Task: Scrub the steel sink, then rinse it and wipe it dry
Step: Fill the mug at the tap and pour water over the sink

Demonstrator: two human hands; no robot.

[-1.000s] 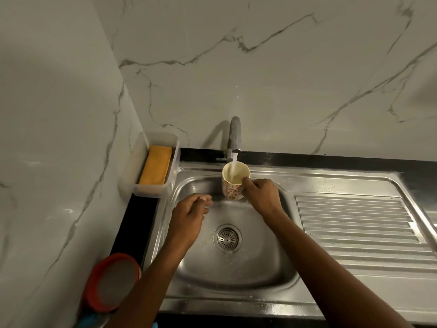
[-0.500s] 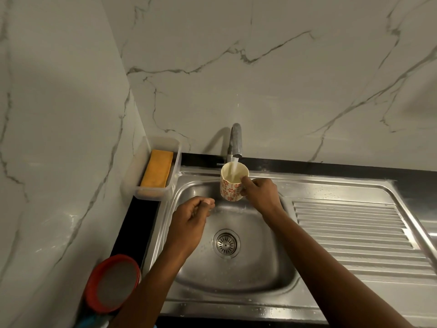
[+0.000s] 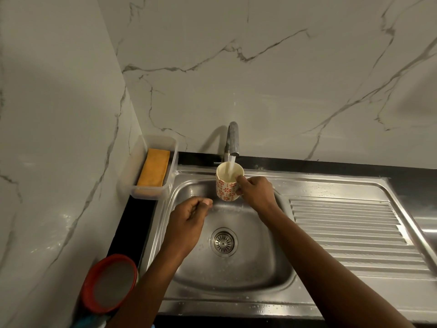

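The steel sink [image 3: 257,278] has a round drain [image 3: 223,242] in its wet basin. Water runs from the tap [image 3: 233,140] into a cream cup with red flowers [image 3: 227,185]. My right hand [image 3: 256,191] grips that cup by its right side, under the spout. My left hand [image 3: 189,221] hovers over the left part of the basin with its fingers curled in; I cannot tell whether anything is inside it.
A clear plastic tray [image 3: 151,194] with an orange sponge [image 3: 153,171] sits at the back left corner. A red-rimmed lid [image 3: 110,282] lies at the near left on the black counter. The ribbed drainboard [image 3: 350,228] stretches to the right. Marble walls stand behind and left.
Both hands and the cup stay almost in place under the running water. The view has tilted slightly.
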